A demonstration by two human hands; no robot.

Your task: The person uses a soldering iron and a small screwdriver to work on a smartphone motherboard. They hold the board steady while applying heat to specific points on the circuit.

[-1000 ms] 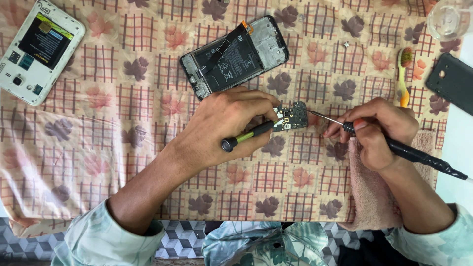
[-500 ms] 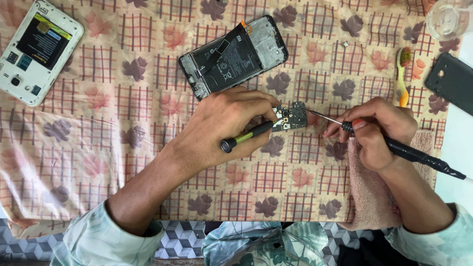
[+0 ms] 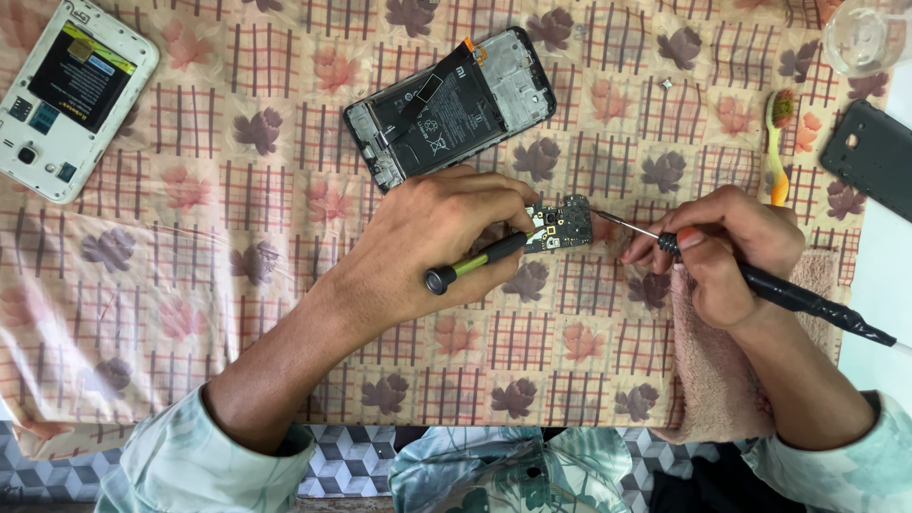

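Note:
My left hand [image 3: 432, 242] grips a slim black and green tool [image 3: 475, 261] whose far end holds a small dark circuit board [image 3: 562, 225] down on the patterned cloth. My right hand [image 3: 731, 249] holds a black-handled soldering iron [image 3: 807, 302] like a pen, and its thin metal tip [image 3: 617, 224] touches the board's right edge. Just above the left hand lies an opened black phone [image 3: 446, 106] with its back off and battery showing.
A white phone with its back removed [image 3: 66, 95] lies at the top left. A green toothbrush [image 3: 777, 142], a dark phone cover [image 3: 869, 157] and a clear glass [image 3: 869, 33] sit at the top right. A pink towel [image 3: 722, 380] lies under my right wrist.

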